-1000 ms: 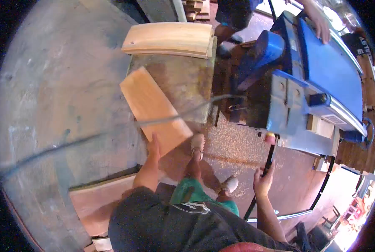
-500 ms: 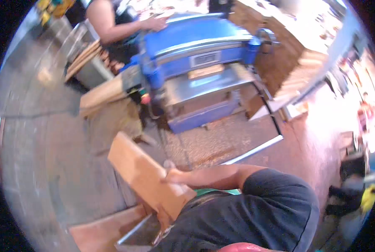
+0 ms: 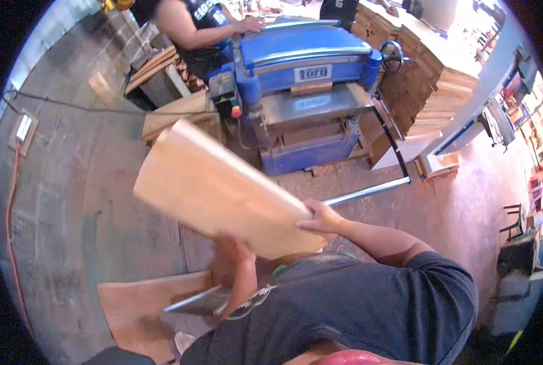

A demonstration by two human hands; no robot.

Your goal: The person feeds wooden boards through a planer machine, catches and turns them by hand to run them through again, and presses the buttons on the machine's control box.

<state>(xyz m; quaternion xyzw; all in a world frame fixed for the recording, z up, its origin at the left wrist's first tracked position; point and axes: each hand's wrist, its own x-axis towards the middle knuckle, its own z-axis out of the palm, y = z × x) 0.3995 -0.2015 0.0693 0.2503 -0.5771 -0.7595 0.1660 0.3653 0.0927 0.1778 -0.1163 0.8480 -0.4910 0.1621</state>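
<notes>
A wide light-brown board [image 3: 223,191] is held up slantwise in front of my body, its far end toward the upper left. My right hand [image 3: 321,217] is closed on the board's right edge near its lower end. Beneath the lower left edge is my left hand [image 3: 232,248], closed on the board, its fingers partly hidden by the wood. Beyond the board stands a blue planer [image 3: 308,48] with a metal bed [image 3: 302,107]; a piece of wood [image 3: 311,89] shows in its opening.
A co-worker's hand [image 3: 249,25] rests at the planer's top left. Boards lie on a stand [image 3: 174,115] left of it. Stacked planks [image 3: 436,91] rise at the right. A metal bar [image 3: 369,190] crosses low before the planer. A cable [image 3: 95,110] runs at the left.
The board has come up from its low position and is now held by both my hands. My right hand has let go of the dark bar. The view has turned toward the planer.
</notes>
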